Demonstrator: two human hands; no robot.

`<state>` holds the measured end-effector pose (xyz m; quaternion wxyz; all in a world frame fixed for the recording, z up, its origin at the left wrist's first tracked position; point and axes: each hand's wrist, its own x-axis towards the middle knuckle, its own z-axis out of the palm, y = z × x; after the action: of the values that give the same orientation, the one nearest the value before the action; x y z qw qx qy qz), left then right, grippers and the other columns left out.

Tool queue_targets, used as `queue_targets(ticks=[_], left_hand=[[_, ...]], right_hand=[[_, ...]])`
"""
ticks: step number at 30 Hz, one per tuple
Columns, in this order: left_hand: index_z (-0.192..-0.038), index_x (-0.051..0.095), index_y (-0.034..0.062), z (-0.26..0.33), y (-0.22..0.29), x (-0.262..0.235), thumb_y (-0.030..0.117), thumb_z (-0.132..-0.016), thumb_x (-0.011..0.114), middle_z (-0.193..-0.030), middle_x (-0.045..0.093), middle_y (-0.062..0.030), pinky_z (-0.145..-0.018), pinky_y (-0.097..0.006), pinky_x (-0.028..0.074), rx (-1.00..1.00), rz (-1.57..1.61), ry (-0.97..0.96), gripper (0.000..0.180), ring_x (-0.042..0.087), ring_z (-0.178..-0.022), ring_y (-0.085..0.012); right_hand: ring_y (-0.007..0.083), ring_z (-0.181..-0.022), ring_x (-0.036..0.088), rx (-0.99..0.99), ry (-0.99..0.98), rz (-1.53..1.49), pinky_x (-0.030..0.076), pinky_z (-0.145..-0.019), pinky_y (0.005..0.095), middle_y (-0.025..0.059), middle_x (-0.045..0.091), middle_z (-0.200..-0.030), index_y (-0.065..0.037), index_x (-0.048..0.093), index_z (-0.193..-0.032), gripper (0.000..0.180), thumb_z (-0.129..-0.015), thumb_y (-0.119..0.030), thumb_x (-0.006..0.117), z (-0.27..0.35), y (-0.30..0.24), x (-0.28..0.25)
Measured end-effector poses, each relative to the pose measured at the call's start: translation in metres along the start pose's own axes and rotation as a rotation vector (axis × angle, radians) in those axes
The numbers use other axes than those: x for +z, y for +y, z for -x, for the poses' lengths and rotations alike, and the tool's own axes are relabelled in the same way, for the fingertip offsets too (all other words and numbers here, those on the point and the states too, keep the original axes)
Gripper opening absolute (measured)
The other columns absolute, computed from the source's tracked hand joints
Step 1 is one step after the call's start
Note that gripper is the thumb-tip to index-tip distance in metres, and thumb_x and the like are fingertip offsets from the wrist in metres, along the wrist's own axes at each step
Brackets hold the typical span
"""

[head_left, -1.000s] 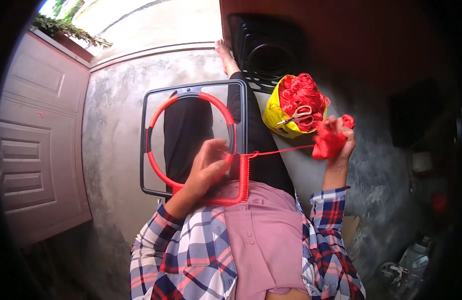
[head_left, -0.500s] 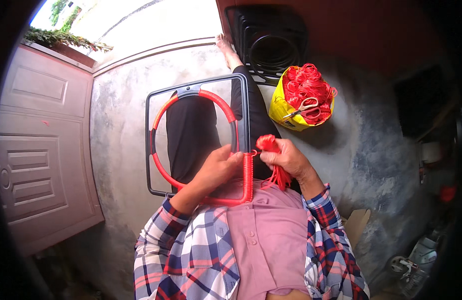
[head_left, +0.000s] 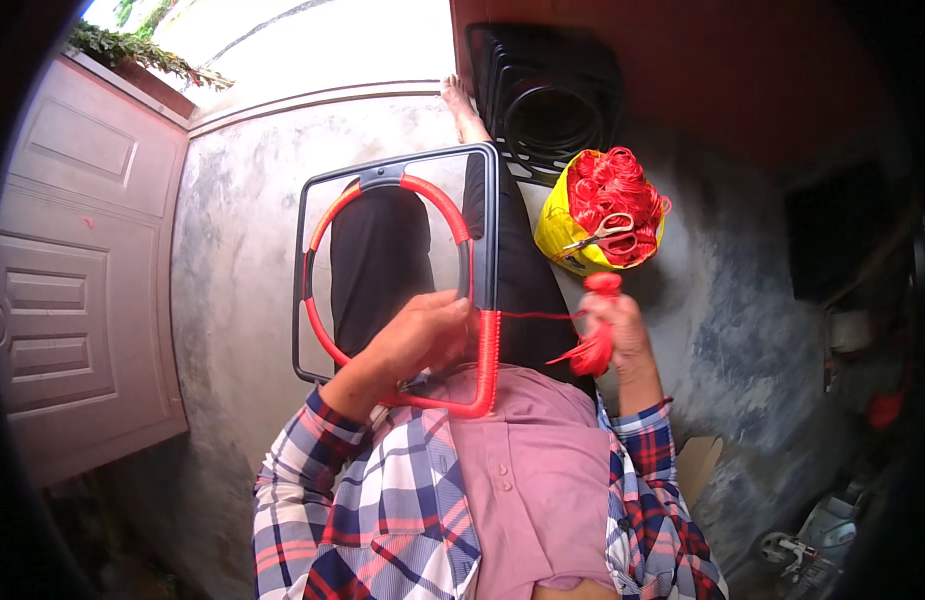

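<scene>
A dark square frame (head_left: 305, 260) with an inner ring rests on my lap, partly wrapped in red cord (head_left: 489, 350). My left hand (head_left: 423, 335) grips the frame's near right corner, where the red wrapping runs. My right hand (head_left: 613, 325) is off to the right, closed on a bundle of red cord with loose ends hanging below it. A taut strand runs from the bundle to the frame's right bar.
A yellow bag (head_left: 558, 230) full of red cord with scissors (head_left: 608, 235) on top sits on the concrete floor to the right. A black crate (head_left: 543, 100) stands behind it. A panelled door (head_left: 73, 270) lies open on the left. Clutter fills the lower right.
My right hand, which was at the frame half a second ago, has pulled back out to the right with the cord bundle, drawing the strand tight. The left hand stays on the frame.
</scene>
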<state>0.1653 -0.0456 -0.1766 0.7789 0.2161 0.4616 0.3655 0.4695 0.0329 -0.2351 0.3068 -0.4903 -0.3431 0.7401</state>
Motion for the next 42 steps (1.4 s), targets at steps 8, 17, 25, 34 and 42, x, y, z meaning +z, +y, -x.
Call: queue_targets(ticks=[8, 17, 25, 34, 42], left_hand=[[-0.094, 0.063, 0.0004, 0.003, -0.003, -0.004, 0.028, -0.099, 0.047, -0.068, 0.060, -0.0056, -0.046, -0.023, 0.041, 0.012, 0.040, -0.105, 0.032, 0.050, -0.049, -0.0099], [-0.123, 0.049, 0.0026, -0.004, -0.021, -0.001, 0.041, -0.095, 0.051, -0.104, 0.058, -0.0092, -0.069, -0.026, 0.049, 0.276, 0.183, 0.021, 0.048, 0.058, -0.084, -0.0145], [-0.120, 0.050, 0.0009, -0.007, -0.021, 0.001, -0.003, -0.077, 0.050, -0.103, 0.058, -0.0072, -0.080, -0.026, 0.050, 0.453, -0.025, 0.265, 0.043, 0.059, -0.087, -0.0127], [-0.107, 0.056, 0.0001, -0.011, -0.009, 0.009, -0.018, -0.071, 0.049, -0.094, 0.063, -0.0094, -0.066, -0.026, 0.052, 0.111, 0.161, 0.248, 0.041, 0.062, -0.074, -0.0158], [-0.105, 0.057, -0.0026, -0.011, -0.015, -0.002, -0.002, -0.088, 0.052, -0.089, 0.067, -0.0170, -0.068, -0.031, 0.057, 0.047, 0.227, 0.124, 0.019, 0.067, -0.070, -0.0206]], right_hand=[[0.0199, -0.052, 0.058, -0.253, 0.281, -0.814, 0.048, -0.044, 0.0352, 0.0030, 0.062, -0.072, -0.013, 0.058, -0.086, 0.021, -0.094, -0.033, 0.058, 0.003, 0.056, -0.216], [0.0134, -0.087, 0.062, -0.764, 0.076, 0.742, 0.050, -0.078, 0.0279, 0.0062, 0.063, -0.102, -0.005, 0.058, -0.116, 0.035, -0.081, 0.001, 0.060, -0.010, -0.057, 0.061], [0.0241, -0.098, 0.061, -1.217, -0.154, 1.239, 0.048, -0.080, 0.0376, 0.0073, 0.063, -0.108, -0.013, 0.061, -0.116, 0.046, -0.073, -0.021, 0.074, -0.013, -0.052, 0.137], [0.0298, -0.083, 0.059, -0.928, -0.142, 1.163, 0.049, -0.073, 0.0402, 0.0092, 0.060, -0.087, -0.007, 0.064, -0.083, 0.026, -0.070, -0.025, 0.077, -0.004, -0.011, 0.100], [0.0240, -0.074, 0.063, -0.837, -0.123, 0.771, 0.050, -0.064, 0.0335, 0.0097, 0.062, -0.084, -0.004, 0.066, -0.086, 0.020, -0.072, -0.015, 0.074, -0.013, -0.007, 0.093]])
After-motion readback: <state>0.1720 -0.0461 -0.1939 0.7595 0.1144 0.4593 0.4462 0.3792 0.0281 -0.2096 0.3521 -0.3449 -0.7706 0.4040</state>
